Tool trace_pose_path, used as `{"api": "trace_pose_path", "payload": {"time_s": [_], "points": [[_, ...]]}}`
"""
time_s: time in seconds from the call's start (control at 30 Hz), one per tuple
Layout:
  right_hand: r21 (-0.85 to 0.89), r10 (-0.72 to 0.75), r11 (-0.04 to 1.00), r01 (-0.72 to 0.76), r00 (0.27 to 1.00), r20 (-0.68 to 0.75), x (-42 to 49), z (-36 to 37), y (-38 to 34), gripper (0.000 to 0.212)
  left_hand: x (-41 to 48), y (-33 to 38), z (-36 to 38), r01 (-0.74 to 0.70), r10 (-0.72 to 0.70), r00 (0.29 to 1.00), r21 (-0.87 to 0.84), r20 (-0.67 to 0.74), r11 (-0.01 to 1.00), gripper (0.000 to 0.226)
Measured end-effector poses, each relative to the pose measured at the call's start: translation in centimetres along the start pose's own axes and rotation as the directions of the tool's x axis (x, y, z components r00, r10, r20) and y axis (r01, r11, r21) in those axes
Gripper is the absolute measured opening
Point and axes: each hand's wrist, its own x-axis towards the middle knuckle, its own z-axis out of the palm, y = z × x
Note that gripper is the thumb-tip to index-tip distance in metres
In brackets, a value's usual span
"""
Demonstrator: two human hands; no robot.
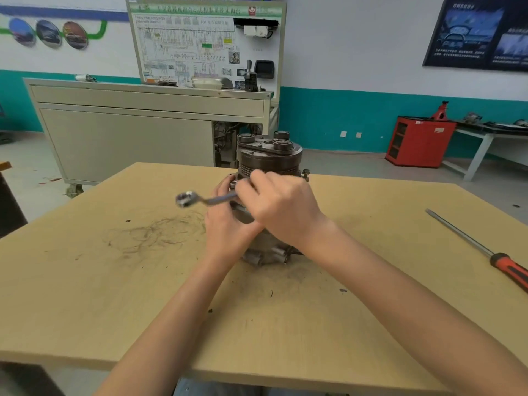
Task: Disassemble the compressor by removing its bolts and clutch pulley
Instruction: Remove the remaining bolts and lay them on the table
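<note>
- Working a wrench [200, 199] on the compressor [268, 252], which stands on end in the far half of the table [143, 281], about midway between the left and right edges, with the pulley [270, 161] on top.
- Right hand [280, 207]: fingers clenched round the wrench shank. The working end is hidden under the hand, so I cannot tell whether it sits square on a bolt. If it sits only partly on, it may slip and round the head.
- Left hand [225, 224]: fingers curled round the left side of the housing, just under the wrench. A sudden slip could drive the knuckles into the pulley rim or pinch the left fingers.
- The compressor is tall, narrow at the base and unclamped, steadied by the left hand alone. A hard sideways pull may tip or skid it toward the far edge.
- The free ring end of the wrench pokes out left and is blurred. The swing looks quick, so control may be poor.
- Another bolt [305, 172] shows on the right flange. Loosened bolts could roll off the table.
- Screwdriver [480, 247] lies near the right edge, well apart. A jolt could roll it off.
</note>
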Motion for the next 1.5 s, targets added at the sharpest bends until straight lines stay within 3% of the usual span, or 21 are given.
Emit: {"api": "trace_pose_path", "payload": {"time_s": [0.07, 0.13, 0.2, 0.23, 0.27, 0.33, 0.4, 0.47, 0.53, 0.67, 0.73, 0.8, 0.87, 0.93, 1.03, 1.1, 1.2, 1.3, 1.5], "points": [[0.039, -0.011, 0.999, 0.013, 0.999, -0.041, -0.7, 0.0, -0.1, 0.025, -0.2, 0.0, -0.1, -0.021, 0.020, 1.000, -0.048, -0.012, 0.999, 0.065], [0.153, 0.042, 0.988, -0.030, 0.996, -0.074, -1.7, -0.2, 0.6, 0.019, -0.4, 0.0, -0.2, -0.006, 0.001, 0.999, -0.114, -0.045, 0.993, 0.079], [0.381, 0.218, 0.909, -0.168, 0.972, -0.091, -3.0, -0.6, 1.7, 0.020, -0.4, -0.2, -0.2, -0.016, 0.010, 0.998, -0.090, -0.060, 0.996, 0.086], [0.517, 0.364, 0.810, -0.277, 0.929, -0.072, -3.7, -0.8, 2.3, 0.019, -0.4, -0.2, -0.2, -0.022, 0.018, 0.998, -0.073, -0.057, 0.997, 0.088], [0.655, 0.534, 0.638, -0.405, 0.845, 0.002, -4.3, -1.1, 2.7, 0.018, -0.4, -0.1, -0.2, -0.023, 0.020, 0.998, -0.064, -0.051, 0.998, 0.090], [0.825, 0.754, 0.089, -0.559, 0.579, 0.310, -5.2, -1.0, 3.7, 0.018, -0.3, 0.0, -0.3, -0.016, 0.014, 0.999, -0.061, -0.038, 0.998, 0.092], [0.762, 0.708, -0.408, -0.502, 0.354, 0.612, -5.5, 0.0, 5.2, 0.020, -0.4, 0.0, -0.3, -0.015, 0.013, 0.999, -0.054, -0.032, 0.998, 0.093], [0.601, 0.556, -0.672, -0.431, 0.241, 0.795, -5.5, 1.4, 6.8, 0.018, -0.4, 0.1, -0.4, -0.016, 0.014, 0.999, -0.055, -0.029, 0.998, 0.093], [0.479, 0.428, -0.735, -0.480, 0.218, 0.877, -5.2, 2.7, 8.3, 0.016, -0.4, 0.1, -0.4, -0.013, 0.011, 1.000, -0.055, -0.028, 0.998, 0.094], [0.429, 0.316, -0.689, -0.584, 0.291, 0.903, -4.3, 3.5, 10.3, 0.022, -0.4, 0.1, -0.4, -0.017, 0.015, 1.000, -0.050, -0.027, 0.999, 0.095], [0.488, 0.383, -0.680, -0.547, 0.303, 0.873, -4.0, 3.1, 10.7, 0.026, -0.4, 0.1, -0.4, -0.019, 0.018, 1.000, -0.050, -0.026, 0.999, 0.094], [0.623, 0.567, -0.547, -0.560, 0.300, 0.767, -3.6, 2.4, 10.7, 0.025, -0.4, 0.1, -0.4, -0.021, 0.020, 0.999, -0.047, -0.029, 0.999, 0.094], [0.713, 0.742, -0.254, -0.654, 0.341, 0.577, -3.1, 1.3, 10.6, 0.022, -0.4, 0.0, -0.3, -0.020, 0.019, 0.999, -0.044, -0.035, 0.999, 0.093], [0.727, 0.769, 0.046, -0.685, 0.489, 0.412, -2.1, 0.1, 9.8, 0.020, -0.4, -0.1, -0.3, -0.021, 0.019, 0.999, -0.039, -0.040, 0.999, 0.092], [0.584, 0.545, 0.633, -0.508, 0.828, 0.129, -0.4, -1.0, 7.3, 0.021, -0.4, -0.1, -0.2, -0.025, 0.023, 0.999, -0.031, -0.048, 0.999, 0.092], [0.412, 0.315, 0.856, -0.314, 0.947, 0.067, 0.4, -1.1, 5.3, 0.028, -0.4, -0.1, -0.2, -0.024, 0.023, 0.998, -0.029, -0.055, 0.999, 0.092], [0.200, 0.143, 0.967, -0.155, 0.987, 0.076, 0.8, -0.8, 3.4, 0.024, -0.5, 0.0, -0.2, -0.021, 0.020, 0.998, -0.018, -0.053, 1.000, 0.091], [0.052, 0.058, 0.997, -0.062, 0.995, 0.080, 0.5, -0.6, 2.0, 0.011, -0.3, -0.1, -0.1, 0.001, 0.001, 0.998, 0.030, -0.056, 1.000, 0.088], [0.015, 0.001, 1.000, -0.002, 1.000, 0.024, 0.2, -0.8, 1.3, 0.012, -0.1, -0.4, 0.0, 0.010, -0.008, 0.998, 0.029, -0.059, 1.000, 0.083]]}}
